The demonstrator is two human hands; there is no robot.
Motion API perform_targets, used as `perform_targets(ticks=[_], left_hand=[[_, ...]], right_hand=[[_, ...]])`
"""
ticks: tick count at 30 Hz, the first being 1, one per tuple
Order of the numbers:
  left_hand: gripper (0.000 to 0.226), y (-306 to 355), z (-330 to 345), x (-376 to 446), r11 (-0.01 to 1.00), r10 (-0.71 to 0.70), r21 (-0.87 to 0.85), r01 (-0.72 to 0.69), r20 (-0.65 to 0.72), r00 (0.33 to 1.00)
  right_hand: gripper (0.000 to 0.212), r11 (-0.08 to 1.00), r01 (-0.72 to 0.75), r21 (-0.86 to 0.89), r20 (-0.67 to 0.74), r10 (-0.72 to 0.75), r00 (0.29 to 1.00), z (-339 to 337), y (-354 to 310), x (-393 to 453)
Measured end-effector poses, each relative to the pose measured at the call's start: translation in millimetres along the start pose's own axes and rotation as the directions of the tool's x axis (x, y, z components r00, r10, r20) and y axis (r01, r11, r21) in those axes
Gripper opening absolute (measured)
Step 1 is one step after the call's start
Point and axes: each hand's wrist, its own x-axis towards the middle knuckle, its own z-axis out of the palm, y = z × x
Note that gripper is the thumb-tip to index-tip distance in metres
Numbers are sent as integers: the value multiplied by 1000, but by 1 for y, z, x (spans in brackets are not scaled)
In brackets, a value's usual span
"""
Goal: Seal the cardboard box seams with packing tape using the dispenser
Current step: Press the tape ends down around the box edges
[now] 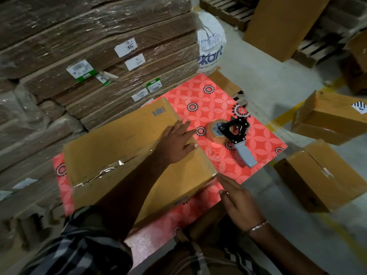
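Observation:
A flat brown cardboard box [119,147] lies on a red flower-patterned table [256,143]. Clear tape [99,172] runs along its middle seam from the left edge toward the centre. My left hand [176,143] presses flat on the box top near its right edge, fingers spread. My right hand [238,201] sits at the box's near right corner with fingers extended, touching the side, holding nothing. The tape dispenser [234,135], black frame with grey handle and a clear tape roll, lies on the table to the right of the box, untouched.
Shrink-wrapped stacks of flat cardboard [95,56] with white labels rise behind and to the left. Brown boxes [321,179] lie on the floor at the right, one more [331,118] farther back. A white printed sack [210,42] stands behind the table. Wooden pallets sit at top right.

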Motion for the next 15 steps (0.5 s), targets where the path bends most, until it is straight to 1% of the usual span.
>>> perform_targets(ticks=[3,7,9,12,14,15], left_hand=[[72,15,3,-17,995,90,-49,-89,10,996],[66,34,12,-26,981,173,-86,-171,13,985],[62,39,16,-25,981,179,-83,-176,30,983],[60,42,22,-24,986,162,-57,-159,62,985],[59,42,24,-26,986,158,-68,-154,51,986],[59,42,24,-27,985,157,-74,-154,43,987]], right_hand=[[45,1000,-26,12,-19,26,999,1,-2,5],[35,1000,-18,2,51,18,999,6,1,21],[32,997,-68,-24,89,70,994,10,5,30],[37,987,-124,-100,211,143,967,10,11,38],[29,984,-124,-126,235,151,960,7,15,36],[22,988,-120,-102,213,140,967,4,16,34]])
